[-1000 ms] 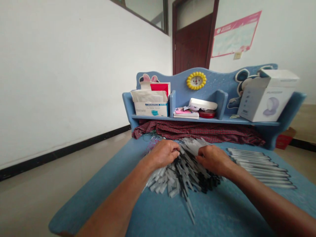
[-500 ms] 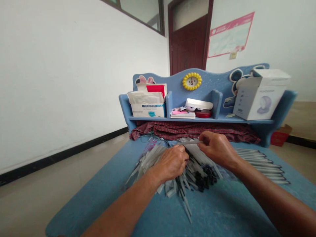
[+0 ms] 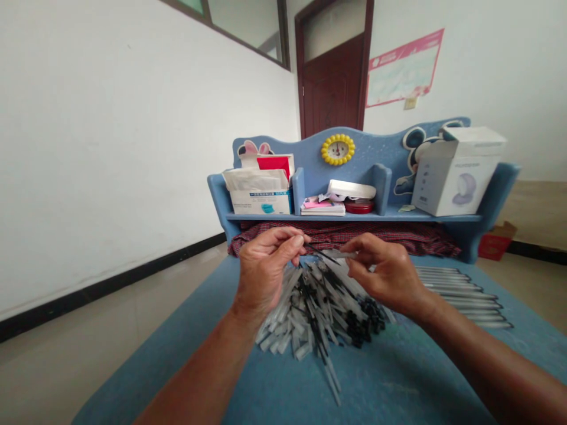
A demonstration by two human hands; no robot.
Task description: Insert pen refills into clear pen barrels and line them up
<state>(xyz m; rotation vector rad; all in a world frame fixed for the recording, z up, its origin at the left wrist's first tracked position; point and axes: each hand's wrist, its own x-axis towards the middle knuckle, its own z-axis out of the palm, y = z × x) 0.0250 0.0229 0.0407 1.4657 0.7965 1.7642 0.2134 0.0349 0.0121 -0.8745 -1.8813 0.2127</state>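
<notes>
My left hand (image 3: 269, 262) is raised over the near side of the shelf, its thumb and fingers pinching one end of a thin black stick (image 3: 324, 254). The stick slants down to the right. Facing it, my right hand (image 3: 387, 268) pinches a translucent plastic tube (image 3: 340, 254) that points left. The stick's free end is close to the tube; whether they touch I cannot tell. Below both hands spreads a loose pile of translucent tubes (image 3: 283, 327). Black sticks (image 3: 313, 313) lie among them, with a cluster of black ends (image 3: 365, 324) at the right.
To the right, several tubes with dark ends (image 3: 469, 301) lie side by side on the blue table (image 3: 390, 383). A blue shelf (image 3: 261, 217) at the back carries a mask box (image 3: 261, 200), papers (image 3: 323, 208), a red tin (image 3: 358, 206) and a white box (image 3: 458, 177). Checked cloth (image 3: 425, 241) is bunched beneath.
My left hand has risen from the pile and now holds a black stick. My right hand stays at about the same place with its tube. The view has shifted slightly.
</notes>
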